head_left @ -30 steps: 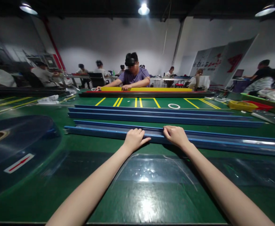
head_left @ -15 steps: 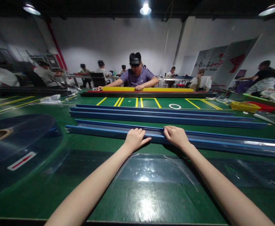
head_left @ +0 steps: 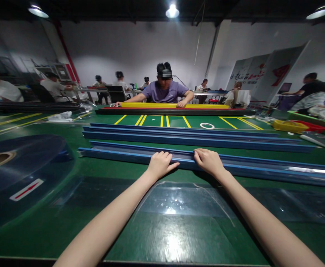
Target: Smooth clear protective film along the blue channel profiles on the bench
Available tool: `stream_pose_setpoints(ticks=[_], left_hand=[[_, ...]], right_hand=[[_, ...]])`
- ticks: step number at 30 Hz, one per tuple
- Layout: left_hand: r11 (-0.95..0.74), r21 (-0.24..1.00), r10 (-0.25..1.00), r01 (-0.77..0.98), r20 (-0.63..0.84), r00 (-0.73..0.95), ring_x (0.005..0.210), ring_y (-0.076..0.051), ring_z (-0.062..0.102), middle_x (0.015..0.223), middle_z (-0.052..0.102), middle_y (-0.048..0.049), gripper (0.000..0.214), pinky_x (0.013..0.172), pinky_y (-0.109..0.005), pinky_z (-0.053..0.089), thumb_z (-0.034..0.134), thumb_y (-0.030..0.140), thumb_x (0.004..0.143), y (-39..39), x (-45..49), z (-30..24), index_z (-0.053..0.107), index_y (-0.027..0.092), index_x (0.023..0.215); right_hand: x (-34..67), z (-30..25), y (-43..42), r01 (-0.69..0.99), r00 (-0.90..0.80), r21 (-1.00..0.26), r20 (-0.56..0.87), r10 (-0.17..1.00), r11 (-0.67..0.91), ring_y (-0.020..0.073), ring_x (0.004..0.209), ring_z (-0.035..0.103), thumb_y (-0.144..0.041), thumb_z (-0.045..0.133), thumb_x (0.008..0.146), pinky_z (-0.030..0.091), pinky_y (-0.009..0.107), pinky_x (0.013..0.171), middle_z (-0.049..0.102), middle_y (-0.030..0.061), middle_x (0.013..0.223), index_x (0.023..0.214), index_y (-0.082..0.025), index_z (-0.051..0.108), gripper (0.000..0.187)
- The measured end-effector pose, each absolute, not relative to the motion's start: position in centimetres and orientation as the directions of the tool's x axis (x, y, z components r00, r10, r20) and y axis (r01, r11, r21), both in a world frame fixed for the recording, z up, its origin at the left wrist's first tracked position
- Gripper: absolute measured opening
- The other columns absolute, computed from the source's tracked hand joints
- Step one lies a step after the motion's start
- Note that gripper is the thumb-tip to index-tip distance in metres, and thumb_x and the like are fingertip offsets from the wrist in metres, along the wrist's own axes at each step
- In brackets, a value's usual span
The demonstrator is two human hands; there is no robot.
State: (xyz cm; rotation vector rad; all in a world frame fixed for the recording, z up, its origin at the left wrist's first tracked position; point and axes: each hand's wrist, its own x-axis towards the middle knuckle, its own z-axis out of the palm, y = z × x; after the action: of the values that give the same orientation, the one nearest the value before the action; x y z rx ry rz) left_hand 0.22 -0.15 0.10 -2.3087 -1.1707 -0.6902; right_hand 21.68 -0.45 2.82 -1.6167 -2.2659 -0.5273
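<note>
A long blue channel-shaped rail [head_left: 118, 154] lies crosswise on the green table in front of me and runs out past the right edge of the view. Near its middle, my left hand [head_left: 161, 165] is closed over the near wall, thumb pointing right. My right hand [head_left: 209, 161] grips the same rail a little farther right, its fingers curled into the channel. Closer to me lies a clear plastic strip [head_left: 179, 200], flat and shiny, partly beneath my forearms. Behind the gripped rail more blue rails [head_left: 179, 138] lie parallel to it.
A large roll of clear film [head_left: 40, 163] with a red-arrow label occupies the left. Across the table, a co-worker [head_left: 166, 91] has hands on a yellow rail [head_left: 151, 105]. A white ring [head_left: 207, 126] lies near yellow tape lines. Yellow and red trays [head_left: 290, 126] stand at right.
The co-worker's hand on the yellow rail has slid to my right, and their head and body have shifted the same way. Both my hands and the blue rail stay put.
</note>
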Motion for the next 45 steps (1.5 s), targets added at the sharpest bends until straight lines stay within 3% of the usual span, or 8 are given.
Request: stream_pose_setpoints(ticks=[45], left_hand=[[-0.553, -0.134, 0.615, 0.822, 0.6, 0.512, 0.07, -0.018, 0.055, 0.073, 0.061, -0.0064, 0.04, 0.059, -0.029, 0.033, 0.04, 0.051, 0.082, -0.18, 0.16, 0.16, 0.057, 0.016, 0.074]], right_hand=[[21.38, 3.21, -0.8, 0.953, -0.298, 0.09, 0.425, 0.855, 0.288, 0.015, 0.084, 0.06, -0.029, 0.028, 0.088, 0.037, 0.022, 0.063, 0.066, 0.0055, 0.093, 0.085, -0.018, 0.064, 0.038]])
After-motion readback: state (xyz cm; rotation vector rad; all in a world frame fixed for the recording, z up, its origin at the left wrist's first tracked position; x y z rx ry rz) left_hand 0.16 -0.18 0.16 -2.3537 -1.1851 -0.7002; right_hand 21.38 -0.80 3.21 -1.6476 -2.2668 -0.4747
